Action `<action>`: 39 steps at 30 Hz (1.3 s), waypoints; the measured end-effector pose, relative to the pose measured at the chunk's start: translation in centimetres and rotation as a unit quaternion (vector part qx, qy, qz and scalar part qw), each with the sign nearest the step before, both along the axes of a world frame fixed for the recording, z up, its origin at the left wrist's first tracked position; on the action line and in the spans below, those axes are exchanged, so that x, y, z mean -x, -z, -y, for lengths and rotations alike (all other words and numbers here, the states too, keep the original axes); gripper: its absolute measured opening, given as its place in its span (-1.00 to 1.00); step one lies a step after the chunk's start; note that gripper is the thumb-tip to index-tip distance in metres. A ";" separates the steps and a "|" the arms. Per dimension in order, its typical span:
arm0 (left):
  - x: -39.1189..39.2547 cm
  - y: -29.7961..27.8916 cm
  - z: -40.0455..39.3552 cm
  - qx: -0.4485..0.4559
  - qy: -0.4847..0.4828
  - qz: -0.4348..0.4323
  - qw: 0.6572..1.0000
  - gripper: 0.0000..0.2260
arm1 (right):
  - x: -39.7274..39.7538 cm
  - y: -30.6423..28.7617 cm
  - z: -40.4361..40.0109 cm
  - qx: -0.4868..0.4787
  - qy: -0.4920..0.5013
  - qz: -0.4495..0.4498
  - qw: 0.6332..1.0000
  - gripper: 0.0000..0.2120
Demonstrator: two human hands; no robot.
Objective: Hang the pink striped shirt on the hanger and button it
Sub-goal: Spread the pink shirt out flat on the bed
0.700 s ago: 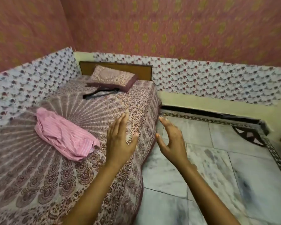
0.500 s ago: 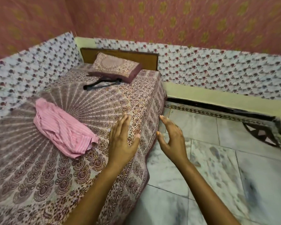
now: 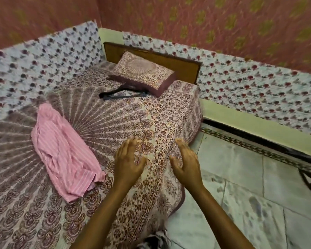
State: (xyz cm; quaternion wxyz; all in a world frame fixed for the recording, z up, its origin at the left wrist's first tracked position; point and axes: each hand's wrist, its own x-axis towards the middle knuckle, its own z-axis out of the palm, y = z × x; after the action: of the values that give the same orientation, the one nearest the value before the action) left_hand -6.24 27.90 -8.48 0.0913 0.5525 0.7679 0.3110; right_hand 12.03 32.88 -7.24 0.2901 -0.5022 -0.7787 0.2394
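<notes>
The pink striped shirt (image 3: 65, 151) lies crumpled on the patterned bedspread (image 3: 115, 123), left of centre. A dark hanger (image 3: 122, 91) rests flat on the bed in front of the pillow (image 3: 142, 74). My left hand (image 3: 127, 162) hovers over the bed just right of the shirt, fingers spread, holding nothing. My right hand (image 3: 186, 162) is beside it over the bed's right edge, also open and empty. Neither hand touches the shirt or the hanger.
A wooden headboard (image 3: 178, 63) stands behind the pillow at the far end. Floral cloth covers the lower walls on the left and back. A marble floor (image 3: 241, 194) runs along the bed's right side, with a dark patterned border by the wall.
The view has swung left and down, so the bed fills more of the frame. Both hands now sit over the bedspread instead of straddling its edge, still open.
</notes>
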 end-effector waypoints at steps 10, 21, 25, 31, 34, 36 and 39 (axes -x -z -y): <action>9.8 0.9 -10.8 0.037 -0.094 -0.013 0.995 -0.36 | 11.4 0.6 -14.6 0.043 -0.101 0.016 0.994 -0.46; 18.4 0.2 -17.0 0.043 -0.301 -0.032 0.952 -0.39 | 26.0 0.7 -28.0 0.066 -0.313 0.080 0.944 -0.46; 22.6 0.0 -17.5 0.060 -0.354 -0.060 0.931 -0.41 | 32.0 0.9 -30.7 0.043 -0.380 0.054 0.922 -0.46; 31.2 0.5 -17.0 0.042 -0.422 -0.077 0.902 -0.45 | 42.9 2.1 -31.0 0.035 -0.438 0.043 0.897 -0.38; 36.0 1.8 -16.4 0.041 -0.440 -0.071 0.894 -0.46 | 48.1 3.7 -30.3 0.029 -0.450 0.052 0.891 -0.41; 39.5 3.4 -15.8 0.048 -0.443 -0.069 0.893 -0.45 | 51.7 5.1 -29.7 0.034 -0.450 0.053 0.891 -0.43; 44.5 6.3 -15.3 0.063 -0.452 -0.064 0.888 -0.45 | 56.5 7.9 -29.4 0.056 -0.451 0.057 0.889 -0.50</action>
State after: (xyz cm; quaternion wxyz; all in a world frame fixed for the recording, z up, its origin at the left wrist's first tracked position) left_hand -50.69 43.20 -14.82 -0.0736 0.1576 0.9565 0.2341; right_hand -44.48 62.29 -15.12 0.0778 -0.1245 -0.9218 0.3587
